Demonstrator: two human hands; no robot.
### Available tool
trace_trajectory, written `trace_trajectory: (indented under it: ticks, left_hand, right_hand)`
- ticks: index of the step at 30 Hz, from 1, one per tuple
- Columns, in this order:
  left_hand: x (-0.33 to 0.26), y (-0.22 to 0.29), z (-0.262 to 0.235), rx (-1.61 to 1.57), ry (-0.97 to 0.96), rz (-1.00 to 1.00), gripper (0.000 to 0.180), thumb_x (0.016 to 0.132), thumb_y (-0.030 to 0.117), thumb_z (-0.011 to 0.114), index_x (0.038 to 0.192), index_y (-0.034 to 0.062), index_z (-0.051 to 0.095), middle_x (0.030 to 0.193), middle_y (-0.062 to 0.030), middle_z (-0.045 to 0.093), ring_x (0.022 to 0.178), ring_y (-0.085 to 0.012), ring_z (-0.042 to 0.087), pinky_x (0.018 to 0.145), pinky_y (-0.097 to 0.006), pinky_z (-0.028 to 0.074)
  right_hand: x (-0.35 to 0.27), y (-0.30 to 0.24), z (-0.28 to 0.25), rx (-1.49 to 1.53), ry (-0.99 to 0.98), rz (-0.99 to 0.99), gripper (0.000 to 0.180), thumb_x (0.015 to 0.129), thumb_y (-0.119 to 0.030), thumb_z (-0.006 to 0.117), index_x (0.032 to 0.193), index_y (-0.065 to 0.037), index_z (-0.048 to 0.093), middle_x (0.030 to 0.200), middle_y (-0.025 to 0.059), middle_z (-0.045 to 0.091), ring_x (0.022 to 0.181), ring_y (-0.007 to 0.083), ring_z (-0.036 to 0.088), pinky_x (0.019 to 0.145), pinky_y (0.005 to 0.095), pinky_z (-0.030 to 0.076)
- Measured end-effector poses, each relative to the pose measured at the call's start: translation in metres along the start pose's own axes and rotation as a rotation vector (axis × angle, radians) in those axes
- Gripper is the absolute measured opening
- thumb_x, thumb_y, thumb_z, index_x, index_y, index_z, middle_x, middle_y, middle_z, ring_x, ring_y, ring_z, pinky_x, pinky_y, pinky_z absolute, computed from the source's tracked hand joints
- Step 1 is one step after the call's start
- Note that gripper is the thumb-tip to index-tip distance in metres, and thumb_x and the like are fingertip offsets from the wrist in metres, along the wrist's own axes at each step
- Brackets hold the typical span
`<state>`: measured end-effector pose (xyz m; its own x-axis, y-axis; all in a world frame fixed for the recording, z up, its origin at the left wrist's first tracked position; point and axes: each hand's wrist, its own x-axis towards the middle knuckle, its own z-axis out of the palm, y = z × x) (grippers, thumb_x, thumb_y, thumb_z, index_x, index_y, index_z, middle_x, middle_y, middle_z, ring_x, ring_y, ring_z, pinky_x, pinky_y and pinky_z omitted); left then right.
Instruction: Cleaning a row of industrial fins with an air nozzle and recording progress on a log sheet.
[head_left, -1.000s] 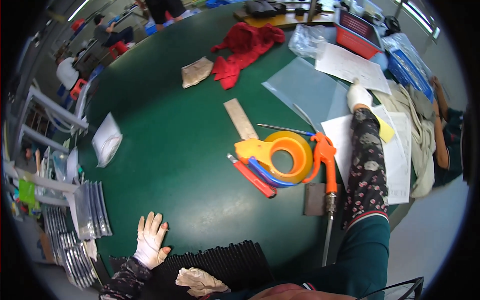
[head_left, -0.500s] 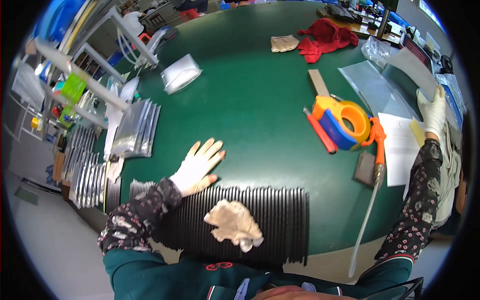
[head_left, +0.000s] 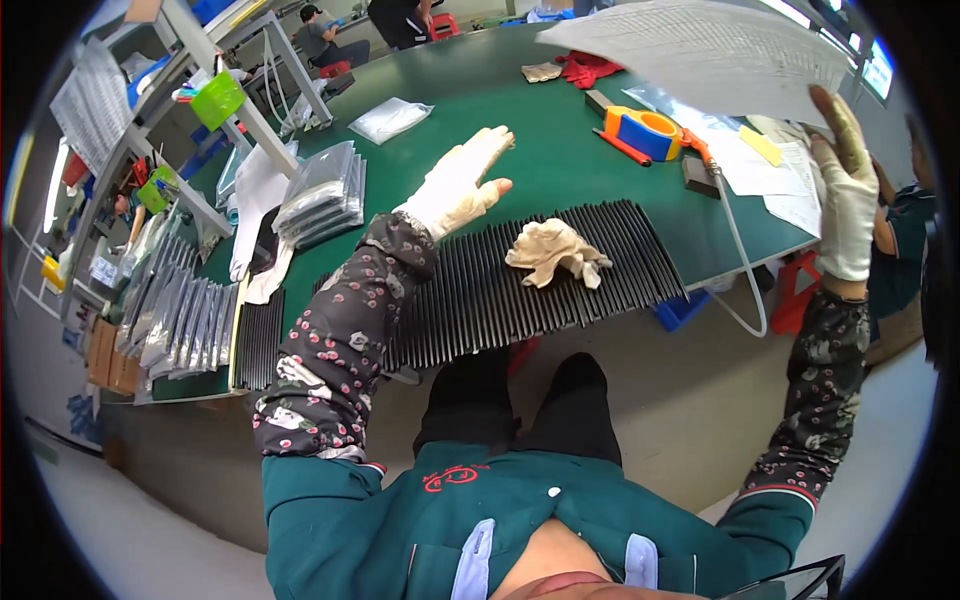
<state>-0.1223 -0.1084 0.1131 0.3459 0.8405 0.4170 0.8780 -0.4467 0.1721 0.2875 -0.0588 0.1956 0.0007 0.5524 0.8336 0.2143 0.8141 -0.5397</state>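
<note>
My right hand, in a white glove with bare fingertips, grips the end of a thin, pale translucent sheet at the upper right. The sheet spreads leftward over the far part of the green table. My left hand, gloved the same way, has its fingers stretched out and thumb apart, with nothing in it. It is just beyond a long row of thin black rods lying side by side along the near table edge. A crumpled cream cloth rests on the rods.
Beyond the rods are a yellow-and-blue tape dispenser, a red marker-like stick, an orange air gun with a hose, and papers. Bagged stacks sit left, near a metal rack. Other people are farther off.
My right hand has raised the sheet and swung it leftward over the table. My left hand has come off the rods' far edge. The whole view has tilted, showing my legs and floor.
</note>
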Motion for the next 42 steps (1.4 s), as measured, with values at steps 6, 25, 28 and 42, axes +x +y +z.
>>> trace_trajectory:
  ticks: [6,25,28,42]
  left_hand:
    - [-0.048,0.028,-0.027,-0.266,0.105,-0.139,0.104,0.068,0.031,0.077,0.142,0.0025,0.01,0.144,-0.0213,0.021,0.135,-0.029,0.02,0.109,-0.036,0.019]
    - [-0.041,-0.023,-0.004,-1.372,0.461,-0.561,0.074,0.078,0.024,0.07,0.137,0.0037,0.029,0.128,-0.009,0.046,0.115,-0.0185,0.045,0.096,-0.032,0.038]
    - [-0.031,-0.025,-0.003,-1.3,0.643,-0.618,0.072,0.079,-0.001,0.064,0.137,-0.0008,0.023,0.129,-0.0158,0.043,0.117,-0.0208,0.044,0.098,-0.03,0.036]
    - [-0.046,-0.071,0.019,-0.768,0.179,-1.071,0.087,0.08,0.024,0.067,0.139,-0.0049,0.011,0.096,-0.0148,0.059,0.085,-0.0177,0.057,0.075,-0.028,0.046]
  right_hand:
    - [-0.023,-0.064,0.058,0.771,-0.138,0.386,0.03,0.084,0.003,0.052,0.113,-0.001,0.058,0.113,0.0108,0.06,0.094,0.018,0.06,0.089,0.0268,0.046]
    - [-0.065,0.085,0.18,1.105,-0.538,0.661,0.029,0.093,-0.016,0.045,0.116,0.0,0.053,0.106,0.0093,0.06,0.099,0.0146,0.056,0.087,0.0267,0.045]
    - [-0.058,0.125,0.188,1.117,-0.538,0.749,0.03,0.094,-0.019,0.044,0.117,0.0,0.052,0.106,0.0094,0.06,0.099,0.0144,0.055,0.087,0.0267,0.044]
    - [-0.05,0.134,0.229,-0.161,-0.696,0.847,0.074,0.07,-0.01,0.059,0.136,0.005,0.028,0.128,0.025,0.045,0.113,0.0287,0.051,0.097,0.0296,0.037]
